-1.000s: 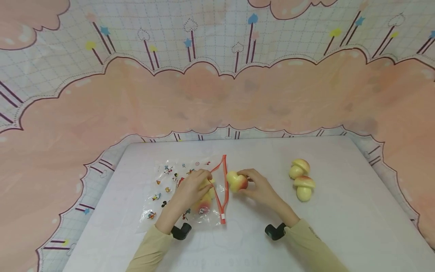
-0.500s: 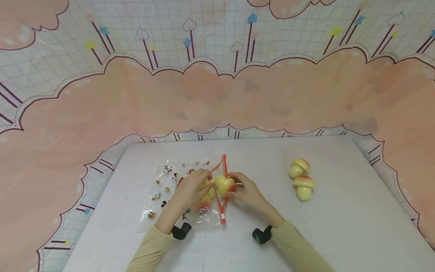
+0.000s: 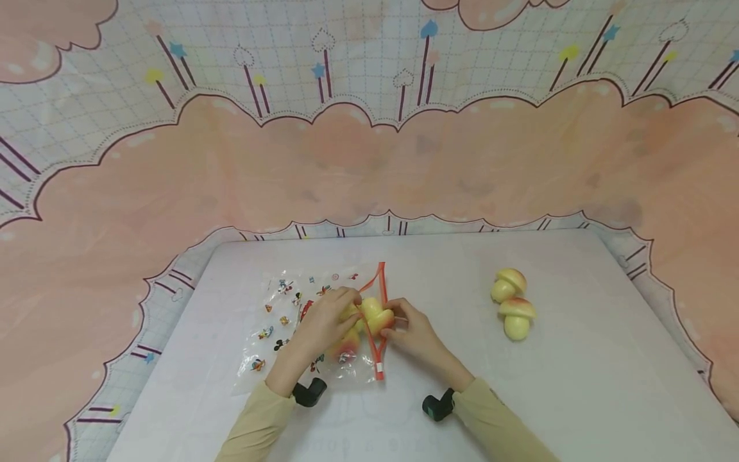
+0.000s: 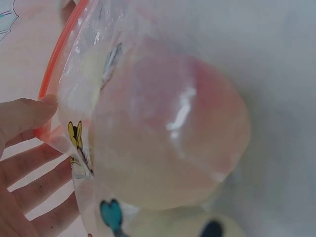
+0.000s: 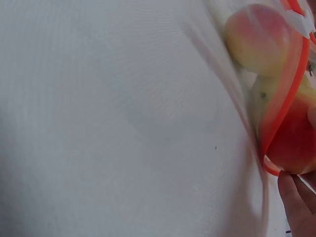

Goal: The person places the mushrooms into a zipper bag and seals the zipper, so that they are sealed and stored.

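Note:
A clear plastic zip bag (image 3: pixel 268 350) with cartoon prints and a red zip edge (image 3: pixel 382 282) lies on the table, its mouth facing right. My left hand (image 3: pixel 320 324) pinches the upper layer at the mouth; in the left wrist view the thumb (image 4: pixel 29 116) presses on the red strip. My right hand (image 3: pixel 418 333) holds a yellow toy mushroom with a reddish cap (image 3: pixel 376 317) within the mouth, and this red cap (image 5: pixel 296 138) shows behind the zip edge in the right wrist view. Another mushroom (image 3: pixel 346 351) is inside the bag, partly hidden by my left hand.
Two more toy mushrooms lie at the right, the upper one (image 3: pixel 509 285) touching the lower one (image 3: pixel 516 321). The white table (image 3: pixel 589 359) ends at a patterned cloth backdrop (image 3: pixel 404 167). Black wrist cameras stick out near both cuffs, such as the right one (image 3: pixel 439 405).
My right hand has moved left, carrying the mushroom from just outside the red zip edge into the bag's mouth. My left hand stays in place at the bag.

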